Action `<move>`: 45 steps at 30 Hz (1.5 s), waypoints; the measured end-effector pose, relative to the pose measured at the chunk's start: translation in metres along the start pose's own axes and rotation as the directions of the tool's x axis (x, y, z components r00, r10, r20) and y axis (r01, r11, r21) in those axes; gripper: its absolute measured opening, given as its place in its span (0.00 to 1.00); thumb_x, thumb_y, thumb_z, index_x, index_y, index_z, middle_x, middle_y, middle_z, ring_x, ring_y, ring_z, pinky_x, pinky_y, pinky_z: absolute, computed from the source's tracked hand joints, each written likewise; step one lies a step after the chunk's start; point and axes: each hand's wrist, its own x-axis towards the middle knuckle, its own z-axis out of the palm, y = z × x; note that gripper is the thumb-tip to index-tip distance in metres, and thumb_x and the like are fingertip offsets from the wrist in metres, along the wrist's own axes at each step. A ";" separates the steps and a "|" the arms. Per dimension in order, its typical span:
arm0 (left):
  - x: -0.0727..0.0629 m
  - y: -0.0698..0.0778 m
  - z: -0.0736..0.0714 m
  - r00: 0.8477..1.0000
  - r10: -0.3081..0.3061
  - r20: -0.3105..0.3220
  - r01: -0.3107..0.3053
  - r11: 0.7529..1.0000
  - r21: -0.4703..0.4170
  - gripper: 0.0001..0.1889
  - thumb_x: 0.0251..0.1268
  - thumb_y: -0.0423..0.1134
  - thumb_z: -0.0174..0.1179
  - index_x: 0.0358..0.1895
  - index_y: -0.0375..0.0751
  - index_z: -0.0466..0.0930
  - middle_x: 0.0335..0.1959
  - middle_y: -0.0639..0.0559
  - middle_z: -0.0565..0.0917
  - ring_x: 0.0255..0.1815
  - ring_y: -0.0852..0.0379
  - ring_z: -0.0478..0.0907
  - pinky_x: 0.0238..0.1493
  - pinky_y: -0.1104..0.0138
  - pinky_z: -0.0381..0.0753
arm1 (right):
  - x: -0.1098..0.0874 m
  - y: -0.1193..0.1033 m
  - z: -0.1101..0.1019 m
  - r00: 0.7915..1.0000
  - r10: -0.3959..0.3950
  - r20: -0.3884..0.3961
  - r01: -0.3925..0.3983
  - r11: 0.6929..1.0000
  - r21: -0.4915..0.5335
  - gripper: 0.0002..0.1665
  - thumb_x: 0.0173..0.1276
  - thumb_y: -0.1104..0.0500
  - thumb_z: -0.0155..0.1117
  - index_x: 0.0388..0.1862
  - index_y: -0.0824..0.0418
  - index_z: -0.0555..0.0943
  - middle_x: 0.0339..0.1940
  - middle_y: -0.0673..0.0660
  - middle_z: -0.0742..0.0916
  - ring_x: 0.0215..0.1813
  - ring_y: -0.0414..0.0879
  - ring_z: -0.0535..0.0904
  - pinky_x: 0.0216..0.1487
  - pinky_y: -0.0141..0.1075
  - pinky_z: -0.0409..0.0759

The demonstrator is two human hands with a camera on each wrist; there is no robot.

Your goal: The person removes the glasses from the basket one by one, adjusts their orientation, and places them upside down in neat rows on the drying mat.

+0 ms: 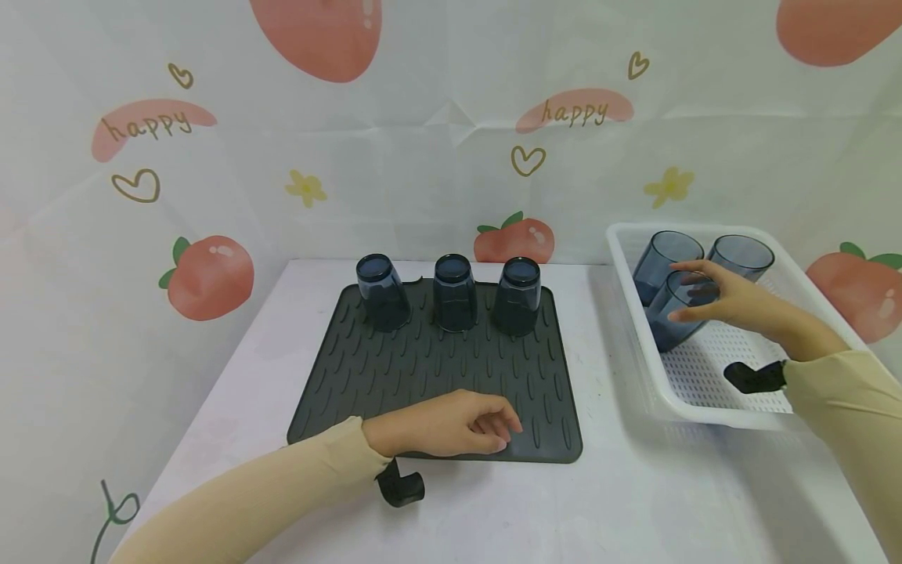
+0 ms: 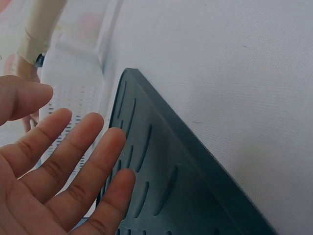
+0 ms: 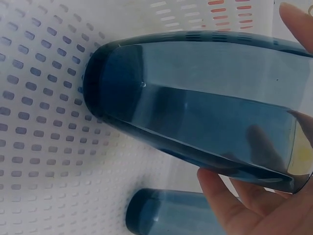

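Observation:
My right hand (image 1: pixel 740 301) reaches into a white plastic basket (image 1: pixel 637 345), its fingers and thumb curved round the rim end of the front blue glass tumbler (image 3: pixel 205 103). That tumbler (image 1: pixel 672 321) leans with its mouth up. Two more blue tumblers, a left one (image 1: pixel 658 262) and a right one (image 1: pixel 743 254), lean behind it. My left hand (image 1: pixel 454 423) hangs over the front of a dark drying mat (image 1: pixel 437 376), holding nothing; its fingers (image 2: pixel 83 171) are relaxed and spread in the left wrist view.
Three blue tumblers stand upside down in a row along the mat's back edge: a left one (image 1: pixel 384 294), a middle one (image 1: pixel 454 294) and a right one (image 1: pixel 517 298). The white table (image 1: pixel 507 517) carries mat and basket. A printed cloth (image 1: pixel 423 157) hangs behind.

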 end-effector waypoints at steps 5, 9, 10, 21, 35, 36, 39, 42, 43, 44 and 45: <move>-0.001 0.002 0.000 1.000 0.004 0.001 -0.004 1.000 -0.002 0.11 0.69 0.35 0.58 0.53 0.41 0.78 0.42 0.55 0.83 0.42 0.70 0.78 0.49 0.76 0.77 | 0.000 -0.001 0.000 1.000 -0.003 0.007 0.003 1.000 0.004 0.52 0.61 0.55 0.72 0.76 0.60 0.52 0.68 0.71 0.65 0.65 0.69 0.67 0.45 0.38 0.77; -0.001 0.003 -0.001 1.000 0.006 0.001 -0.006 1.000 -0.002 0.12 0.69 0.34 0.58 0.53 0.40 0.78 0.42 0.55 0.83 0.43 0.71 0.78 0.49 0.76 0.77 | -0.001 -0.003 -0.001 1.000 -0.010 0.025 0.010 1.000 0.015 0.53 0.62 0.55 0.71 0.77 0.60 0.50 0.68 0.72 0.64 0.65 0.71 0.67 0.45 0.38 0.77; -0.001 0.003 -0.001 1.000 0.005 0.001 -0.005 1.000 -0.001 0.12 0.69 0.34 0.58 0.53 0.40 0.78 0.42 0.55 0.83 0.42 0.71 0.78 0.49 0.76 0.77 | -0.002 -0.003 -0.001 1.000 -0.009 0.028 0.009 1.000 0.014 0.53 0.62 0.55 0.71 0.77 0.60 0.50 0.69 0.72 0.64 0.65 0.71 0.67 0.45 0.38 0.77; -0.002 0.003 -0.001 1.000 -0.002 0.005 0.002 1.000 0.001 0.12 0.69 0.34 0.58 0.53 0.40 0.78 0.42 0.56 0.83 0.43 0.71 0.78 0.49 0.76 0.77 | -0.002 -0.005 -0.002 0.999 -0.005 0.034 0.005 1.000 -0.004 0.52 0.62 0.55 0.71 0.76 0.63 0.50 0.67 0.74 0.65 0.65 0.73 0.66 0.53 0.56 0.75; -0.003 0.003 0.000 1.000 -0.017 0.009 0.017 1.000 -0.014 0.12 0.70 0.35 0.58 0.53 0.40 0.78 0.42 0.55 0.83 0.43 0.70 0.78 0.49 0.76 0.77 | -0.004 -0.011 -0.003 0.998 0.046 -0.043 -0.051 0.991 -0.122 0.53 0.58 0.46 0.73 0.73 0.64 0.58 0.63 0.76 0.70 0.55 0.68 0.74 0.42 0.48 0.77; -0.003 0.003 0.000 1.000 -0.018 0.010 0.018 1.000 -0.015 0.12 0.70 0.35 0.58 0.53 0.40 0.78 0.42 0.54 0.83 0.43 0.70 0.78 0.49 0.76 0.77 | -0.005 -0.012 -0.003 0.998 0.050 -0.050 -0.056 0.990 -0.129 0.52 0.58 0.46 0.74 0.73 0.65 0.58 0.63 0.76 0.71 0.53 0.66 0.76 0.41 0.45 0.78; -0.003 0.002 0.001 1.000 -0.019 0.010 0.019 1.000 -0.016 0.12 0.70 0.35 0.58 0.53 0.40 0.78 0.43 0.52 0.84 0.43 0.70 0.78 0.49 0.76 0.77 | -0.008 -0.013 -0.004 0.996 0.065 -0.052 -0.072 0.989 -0.131 0.52 0.57 0.45 0.73 0.72 0.65 0.59 0.62 0.78 0.71 0.49 0.64 0.79 0.37 0.40 0.80; -0.003 0.002 0.001 1.000 -0.016 0.009 0.016 1.000 -0.014 0.12 0.70 0.35 0.58 0.53 0.40 0.78 0.44 0.50 0.84 0.43 0.70 0.78 0.49 0.76 0.77 | -0.012 -0.013 -0.004 0.995 0.090 -0.046 -0.096 0.988 -0.124 0.53 0.58 0.44 0.73 0.73 0.66 0.58 0.63 0.79 0.70 0.49 0.64 0.79 0.37 0.40 0.81; -0.003 0.002 0.001 1.000 -0.016 0.009 0.016 1.000 -0.015 0.12 0.70 0.35 0.58 0.53 0.40 0.78 0.45 0.49 0.84 0.43 0.70 0.78 0.49 0.76 0.77 | -0.013 -0.013 -0.004 0.994 0.096 -0.046 -0.101 0.987 -0.124 0.53 0.58 0.44 0.73 0.73 0.66 0.58 0.63 0.80 0.70 0.49 0.65 0.79 0.37 0.42 0.82; -0.003 0.002 0.001 1.000 -0.016 0.008 0.016 1.000 -0.014 0.12 0.70 0.35 0.58 0.53 0.40 0.78 0.44 0.50 0.84 0.43 0.70 0.78 0.49 0.76 0.77 | -0.014 -0.013 -0.004 0.994 0.101 -0.050 -0.107 0.986 -0.125 0.54 0.58 0.44 0.73 0.73 0.67 0.57 0.63 0.80 0.69 0.49 0.65 0.79 0.37 0.43 0.82; -0.003 0.002 0.001 1.000 -0.018 0.008 0.018 1.000 -0.013 0.12 0.70 0.35 0.58 0.53 0.40 0.78 0.44 0.50 0.84 0.43 0.70 0.78 0.49 0.76 0.77 | -0.015 -0.013 -0.004 0.993 0.105 -0.055 -0.111 0.986 -0.125 0.54 0.57 0.44 0.73 0.73 0.67 0.57 0.63 0.80 0.69 0.48 0.66 0.80 0.37 0.43 0.82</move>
